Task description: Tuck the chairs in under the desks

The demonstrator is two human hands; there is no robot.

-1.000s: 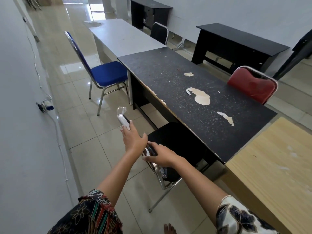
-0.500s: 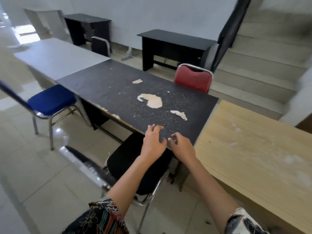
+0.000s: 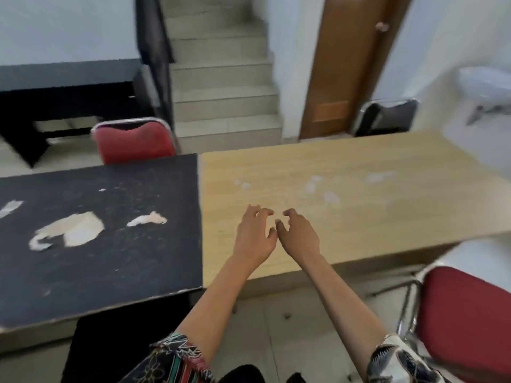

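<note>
**Near red chair (image 3: 464, 322) stands out from the wooden desk (image 3: 359, 203)**

Left hand (image 3: 254, 239) and right hand (image 3: 298, 239) are side by side over the wooden desk's near part. Their fingers are loosely curled and grip nothing; whether they touch the top is unclear. The black chair (image 3: 110, 349) sits partly under the black desk (image 3: 96, 258). The far red chair (image 3: 132, 142) stands at that desk's far side.

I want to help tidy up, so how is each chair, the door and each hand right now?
Black padded chair: seat partly under the worn black desk.
Near red padded chair: pulled out from the light wooden desk, not tucked.
Far red chair: back close behind the black desk's far edge.
Far dark chair: behind the wooden desk.
Brown wooden door: shut.
Left hand: loosely curled, holds nothing.
Right hand: loosely curled, holds nothing.
</note>
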